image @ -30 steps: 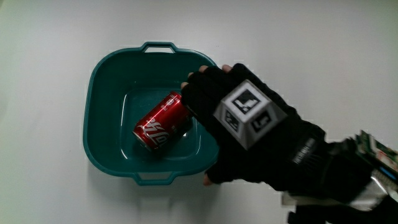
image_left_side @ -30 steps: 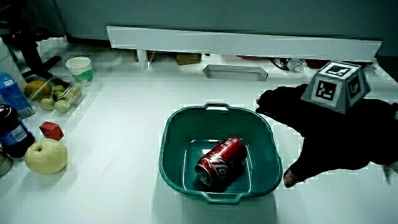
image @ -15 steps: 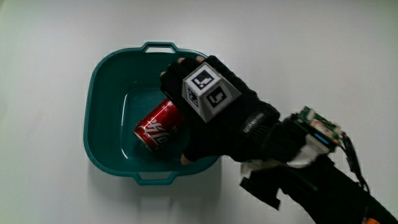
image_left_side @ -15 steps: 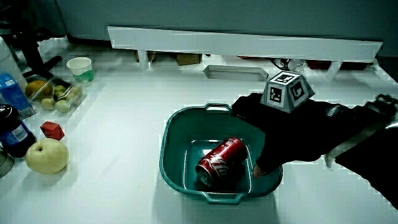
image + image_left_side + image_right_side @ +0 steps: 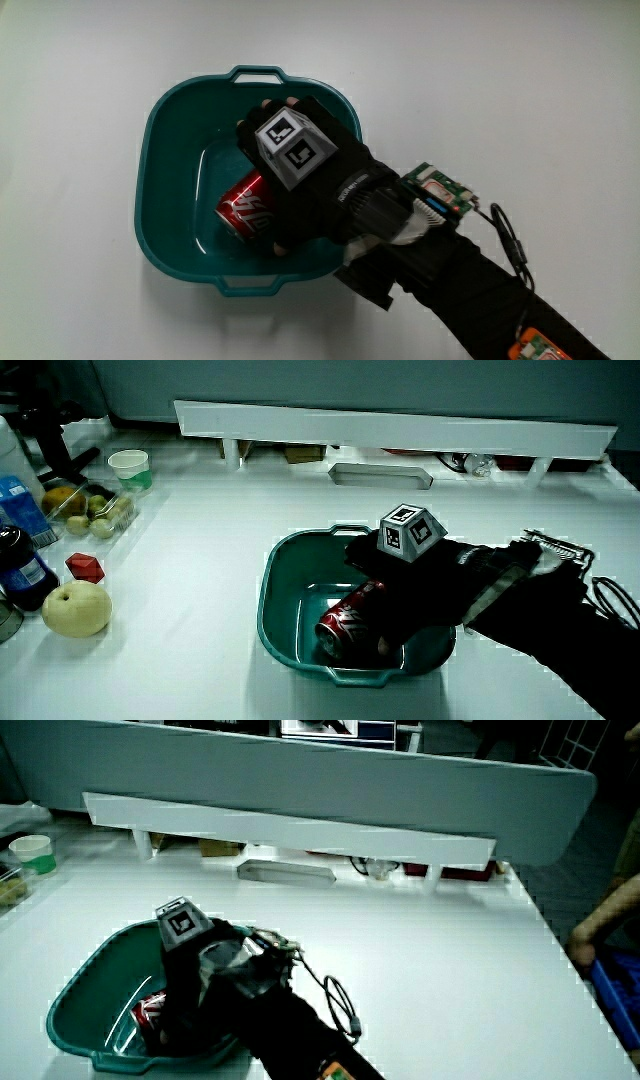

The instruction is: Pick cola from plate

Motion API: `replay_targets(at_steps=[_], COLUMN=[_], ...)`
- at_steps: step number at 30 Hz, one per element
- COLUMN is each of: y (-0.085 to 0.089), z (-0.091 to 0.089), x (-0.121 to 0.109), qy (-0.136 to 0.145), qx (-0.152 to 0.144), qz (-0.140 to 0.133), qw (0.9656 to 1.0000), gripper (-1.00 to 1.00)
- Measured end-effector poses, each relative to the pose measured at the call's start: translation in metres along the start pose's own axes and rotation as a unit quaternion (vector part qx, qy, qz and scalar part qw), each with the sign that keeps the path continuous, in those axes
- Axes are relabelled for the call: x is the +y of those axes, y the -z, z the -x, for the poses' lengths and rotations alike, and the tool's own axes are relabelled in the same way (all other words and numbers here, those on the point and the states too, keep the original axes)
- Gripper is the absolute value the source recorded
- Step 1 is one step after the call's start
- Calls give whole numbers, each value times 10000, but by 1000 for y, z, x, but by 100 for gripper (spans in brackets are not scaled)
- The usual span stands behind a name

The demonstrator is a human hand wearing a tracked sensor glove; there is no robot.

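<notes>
A red cola can (image 5: 243, 207) lies on its side in a teal tub (image 5: 150, 150) with handles on its rim. The hand (image 5: 276, 180) is down inside the tub, over the end of the can that is farther from the person. Its fingers curl over the can and the thumb (image 5: 283, 245) presses the can's nearer side. In both side views the can (image 5: 343, 626) (image 5: 150, 1011) rests on the floor of the tub (image 5: 275, 575) (image 5: 80, 990), half covered by the hand (image 5: 400, 600) (image 5: 195, 980). The forearm crosses the tub's rim.
At the table's edge in a side view are a yellow apple (image 5: 72, 610), a small red cube (image 5: 83, 569), a dark bottle (image 5: 15, 572), a fruit box (image 5: 90, 510) and a paper cup (image 5: 128, 465). A low white partition (image 5: 400, 425) runs along the table's end.
The hand came from beside the tub's rim down into the tub and closed over the can. The can lies where it was.
</notes>
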Motion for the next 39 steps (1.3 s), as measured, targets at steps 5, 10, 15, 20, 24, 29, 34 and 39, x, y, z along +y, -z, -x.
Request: replay_targets(at_steps=[5,10,15,20,24,29,34,39], y=[8,13,15,14,12,13,13,15], z=[4,6,5,5,4,6,10,12], x=[8,13,13,12,11,12,10,9], qy=[3,-15,-59,-185,-193,-235,-246,-302], qx=[-75,-65,-66,-26,-34,-70,-216,-329], qz=[104,244,164,46,-98,-155,-307,-497], qw=[9999,9997,9998,9998,9998,9996,9990,9978], gripper=[0,0,0,17,33,54,75,96])
